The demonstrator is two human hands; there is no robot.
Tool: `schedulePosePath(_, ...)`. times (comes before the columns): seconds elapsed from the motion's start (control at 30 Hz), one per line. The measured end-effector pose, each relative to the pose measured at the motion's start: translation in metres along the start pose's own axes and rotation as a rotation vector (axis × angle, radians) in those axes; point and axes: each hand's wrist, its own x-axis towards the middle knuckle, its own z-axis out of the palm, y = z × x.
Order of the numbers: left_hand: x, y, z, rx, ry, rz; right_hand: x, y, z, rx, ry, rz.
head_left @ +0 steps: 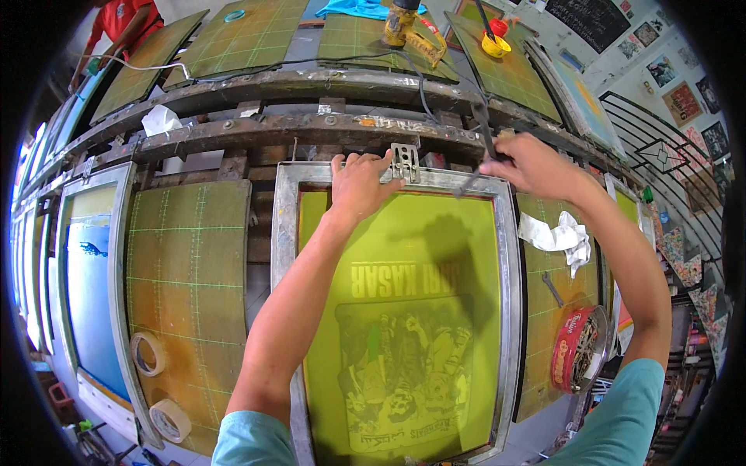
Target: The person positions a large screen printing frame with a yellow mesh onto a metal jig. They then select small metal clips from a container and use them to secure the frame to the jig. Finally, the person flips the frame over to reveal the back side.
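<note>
teal sleeves (pixel 252 439) and bare forearms (pixel 291 311) reach over a yellow-green printing screen (pixel 408 272) in a grey metal frame (pixel 507 311). at its top bar, the left grip (pixel 362 182) is loosely open, thumb and forefinger spread, their tips right beside a perforated metal bracket (pixel 405 163). the right grip (pixel 536 165) is closed around a dark tool (pixel 483 128), just right of the bracket and over the frame's top bar; blur and the fist make its kind hard to tell. the left forearm hides part of the frame's left bar, and the lower edge cuts into its near end. farther right, on a surface (pixel 536 330), a crumpled white cloth (pixel 559 235) and a small wrench (pixel 552 289) lie beyond a round red tin (pixel 566 349) heaped with small pieces, too fine to identify. across the rails (pixel 287 133), a yellow cup (pixel 495 48) holds a dark-handled implement (pixel 485 17), its lower end hidden.
</note>
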Motion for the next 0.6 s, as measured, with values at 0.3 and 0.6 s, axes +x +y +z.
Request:
schedulePosePath(0.3,-0.002,-0.007,0.006,0.010,0.090,0.049,0.075,0.010,0.022,-0.582,0.166,-0.640)
schedulePosePath(0.6,-0.003,-0.001,0.003,-0.013,0.054,0.015,0.094,0.004,0.033,-0.841,0.143,-0.938)
